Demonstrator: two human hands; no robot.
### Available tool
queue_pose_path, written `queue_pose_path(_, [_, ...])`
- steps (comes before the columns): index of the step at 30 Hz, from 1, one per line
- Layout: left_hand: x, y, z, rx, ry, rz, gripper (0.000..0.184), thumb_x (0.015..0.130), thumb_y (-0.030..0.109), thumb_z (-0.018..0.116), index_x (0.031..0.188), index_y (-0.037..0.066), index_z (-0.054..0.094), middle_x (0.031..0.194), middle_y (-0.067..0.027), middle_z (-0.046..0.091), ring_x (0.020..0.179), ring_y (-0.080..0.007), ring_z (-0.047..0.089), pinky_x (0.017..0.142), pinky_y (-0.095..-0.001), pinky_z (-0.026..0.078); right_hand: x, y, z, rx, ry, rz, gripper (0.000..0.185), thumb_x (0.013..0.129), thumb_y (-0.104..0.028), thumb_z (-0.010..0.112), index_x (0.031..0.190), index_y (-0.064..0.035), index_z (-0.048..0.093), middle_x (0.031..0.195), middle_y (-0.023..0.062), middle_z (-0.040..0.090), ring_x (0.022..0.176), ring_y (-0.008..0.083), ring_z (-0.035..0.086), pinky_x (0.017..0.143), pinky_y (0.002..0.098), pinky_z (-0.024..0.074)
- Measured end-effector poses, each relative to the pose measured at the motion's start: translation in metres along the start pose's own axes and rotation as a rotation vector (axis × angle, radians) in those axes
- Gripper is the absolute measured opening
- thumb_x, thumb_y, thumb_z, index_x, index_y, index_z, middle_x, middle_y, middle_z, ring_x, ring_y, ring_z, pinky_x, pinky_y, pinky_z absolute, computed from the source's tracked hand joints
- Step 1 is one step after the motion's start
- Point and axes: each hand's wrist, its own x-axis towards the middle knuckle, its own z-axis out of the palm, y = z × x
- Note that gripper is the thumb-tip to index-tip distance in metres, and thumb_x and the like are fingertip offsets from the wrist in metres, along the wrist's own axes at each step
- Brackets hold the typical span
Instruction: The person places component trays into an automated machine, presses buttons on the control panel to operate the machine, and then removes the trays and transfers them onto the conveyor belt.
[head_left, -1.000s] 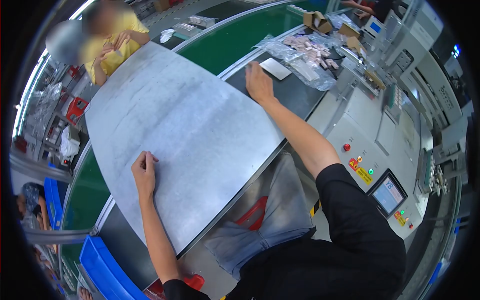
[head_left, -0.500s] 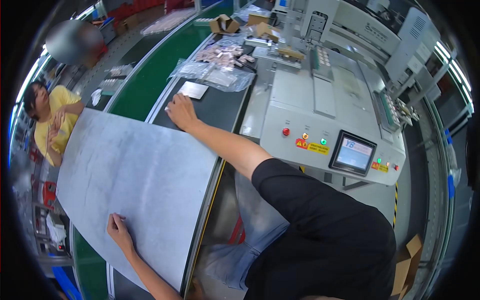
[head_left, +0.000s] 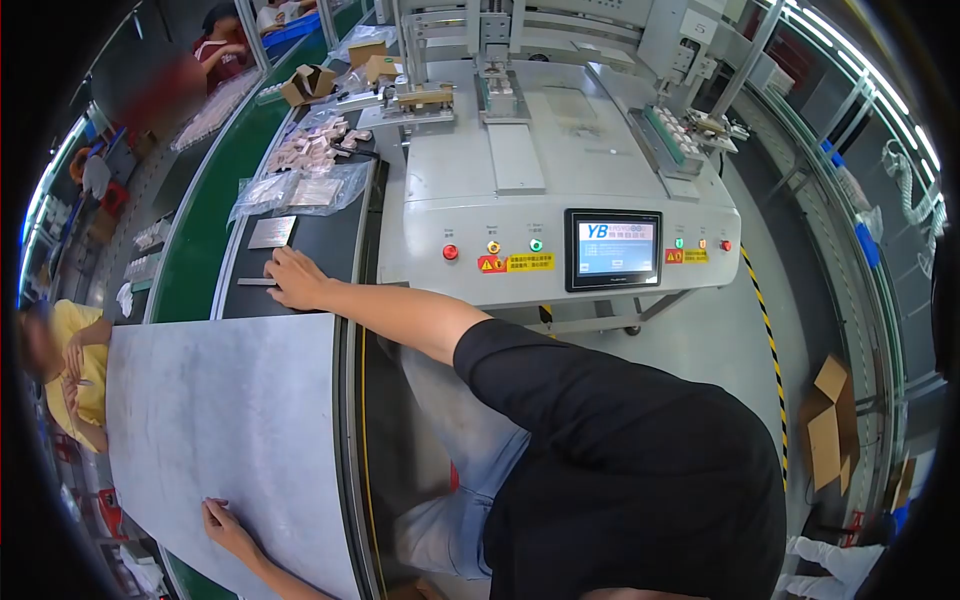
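My right hand (head_left: pixel 296 280) is over the dark conveyor surface, its fingers bent down onto the end of a thin grey metal strip (head_left: pixel 255 282). The fingers partly hide that end. Just beyond lies a flat silvery plate (head_left: pixel 272 232), apart from the hand. My left hand (head_left: pixel 228 526) rests at the large grey board (head_left: pixel 225 400), with its fingers curled and the fingertips together. Whatever may be in that pinch is too small to make out.
Bagged plates (head_left: pixel 300 192) and a pile of small pinkish blocks (head_left: pixel 318 145) lie farther up the line. A machine with a touchscreen (head_left: pixel 613 250) and push buttons stands at the right. A person in a yellow shirt (head_left: pixel 80 380) is across the board.
My view has turned rightward, so the machine now fills more of it. The metal strip under my right fingers shows more clearly. My left hand stays on the board with curled fingers.
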Motion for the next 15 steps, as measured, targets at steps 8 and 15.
queue_pose_path(8, [0.000,0.000,-0.001,-0.004,-0.011,-0.009,0.040,0.108,0.032,0.048,0.079,0.005,0.056,0.061,0.0073,0.031,0.053,-0.0028,0.025,0.048,-0.0249,0.017,-0.039,-0.004,-0.052,0.337,0.124,0.186,0.014,0.088,-0.015,0.070,0.087,-0.0018,0.065,0.086,0.0128,0.056,0.082,0.0278,0.059,0.077,0.0395,0.0493])
queue_pose_path(15, [0.005,-0.006,-0.004,0.025,-0.013,-0.005,0.040,0.108,0.034,0.049,0.081,0.005,0.057,0.062,0.0072,0.030,0.055,-0.0030,0.025,0.049,-0.0247,0.018,-0.150,-0.049,-0.174,0.600,0.081,0.338,0.017,0.097,-0.016,0.062,0.094,-0.0010,0.067,0.095,0.0119,0.066,0.083,0.0210,0.066,0.074,0.0331,0.0515])
